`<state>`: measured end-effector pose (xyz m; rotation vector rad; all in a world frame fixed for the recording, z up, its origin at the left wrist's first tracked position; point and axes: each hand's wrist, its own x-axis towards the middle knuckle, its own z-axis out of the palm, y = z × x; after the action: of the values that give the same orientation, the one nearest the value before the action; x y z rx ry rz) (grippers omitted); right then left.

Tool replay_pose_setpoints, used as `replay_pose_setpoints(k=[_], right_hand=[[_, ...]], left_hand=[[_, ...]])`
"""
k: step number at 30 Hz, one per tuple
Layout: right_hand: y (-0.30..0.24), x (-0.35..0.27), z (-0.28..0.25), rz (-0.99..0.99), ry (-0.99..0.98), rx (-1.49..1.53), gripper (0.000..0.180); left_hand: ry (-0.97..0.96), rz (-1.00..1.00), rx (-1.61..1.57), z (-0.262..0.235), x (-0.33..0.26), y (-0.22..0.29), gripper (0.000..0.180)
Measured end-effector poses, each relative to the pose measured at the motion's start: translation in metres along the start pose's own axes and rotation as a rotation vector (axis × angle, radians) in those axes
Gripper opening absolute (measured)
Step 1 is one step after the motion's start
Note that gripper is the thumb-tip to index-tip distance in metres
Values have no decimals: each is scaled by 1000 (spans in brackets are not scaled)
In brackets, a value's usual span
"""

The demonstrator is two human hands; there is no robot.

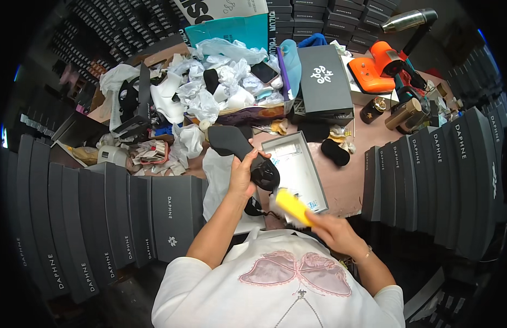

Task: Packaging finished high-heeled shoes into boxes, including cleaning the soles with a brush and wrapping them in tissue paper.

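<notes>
My left hand [242,176] is closed around a black shoe [227,141], which is tilted with its dark sole turned up and its shiny black part near my body. In my right hand [335,234] is a yellow-backed brush [293,208] with pale bristles. The bristles are close to the shoe's near end, slightly blurred; whether they touch it I cannot tell. Beneath the shoe lies white tissue paper [216,174], and a black strappy piece [254,208] shows by my left wrist. Beside them, to the right, is an open shallow box part [298,158] with a white inside.
Stacked grey shoe boxes stand left [177,218] and right [439,180]. Behind, a carton overflows with crumpled paper [231,82], and a phone [263,72] rests on it. A closed grey box [325,79], an orange device [373,74] and dark fuzzy pieces [335,152] sit at the right.
</notes>
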<state>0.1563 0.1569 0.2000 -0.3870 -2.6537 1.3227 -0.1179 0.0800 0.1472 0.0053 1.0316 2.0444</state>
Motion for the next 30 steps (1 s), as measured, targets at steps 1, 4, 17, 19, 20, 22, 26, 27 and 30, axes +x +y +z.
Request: replay_pose_setpoints(k=[1,4,17,19,20,22,26,27,30], right_hand=[[0,16,4,40,194,-4,45],[9,20,29,-6,169,15,44],[5,20,-18,-90,60,-397,50],[28,23,-8,-110,117,-488,49],[46,30,-20,-99,166,-557,49],[139,26,-46,315,273,-685,46],[242,-4,-43,527,671,-363,43],[250,-3,-36,554,707,-324,43],[260,16,-23,906,396,-350,49]], left_hand=[[-28,7,5,5,-3,-6,35],[-133,6,60,0,-2,-18,35],[-285,-306,89,2,-53,-47,65],[-435,-427,129,-2,-63,-51,88],[-542,-435,86,-17,-61,-61,78],[-451,-518,280,-13,-80,-66,67],[-489,-541,251,-13,-72,-59,64],[-490,-575,211,-20,-69,-59,65],[-432,-541,210,-21,-75,-52,60]])
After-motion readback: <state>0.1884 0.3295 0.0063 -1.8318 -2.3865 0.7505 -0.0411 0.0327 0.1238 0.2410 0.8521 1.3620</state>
